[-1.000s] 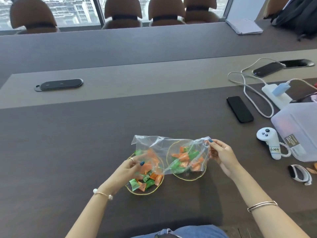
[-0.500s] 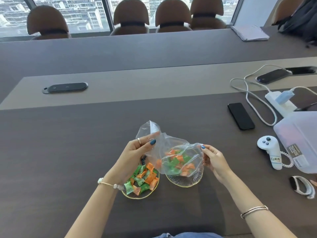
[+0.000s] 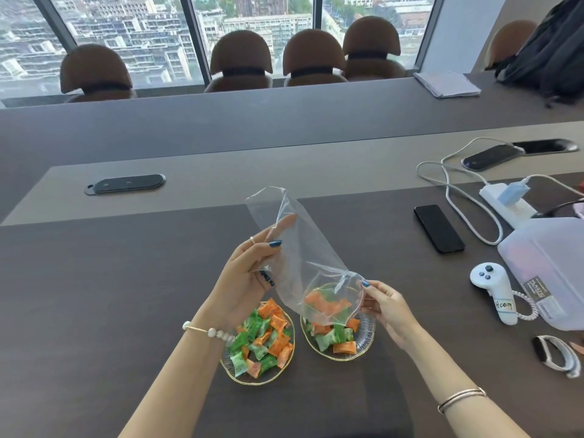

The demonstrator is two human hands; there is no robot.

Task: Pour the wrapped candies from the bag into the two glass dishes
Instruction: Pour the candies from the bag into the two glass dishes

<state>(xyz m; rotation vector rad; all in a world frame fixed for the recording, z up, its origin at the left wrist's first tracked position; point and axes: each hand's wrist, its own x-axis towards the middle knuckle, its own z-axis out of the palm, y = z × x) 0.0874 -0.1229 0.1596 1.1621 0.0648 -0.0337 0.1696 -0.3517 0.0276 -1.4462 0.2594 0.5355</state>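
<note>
Nearest to the person, close to the near edge of the dark table (image 3: pixel 94 311), stand two glass dishes side by side. The left dish (image 3: pixel 278 373) is full of green and orange wrapped candies (image 3: pixel 262 338); the right dish (image 3: pixel 368 333) holds fewer. Above the right dish hangs the clear bag (image 3: pixel 300 257), tilted with its mouth down — some candies lie inside at the mouth, just over the dish. The right hand (image 3: pixel 384 306) pinches the lower edge of the bag with fingertips; the left hand (image 3: pixel 249 273) grips the bag higher, fingers closed on the plastic. Further right lie a white controller (image 3: pixel 493 289) and a black phone (image 3: pixel 438 228) — towards the table's right edge.
</note>
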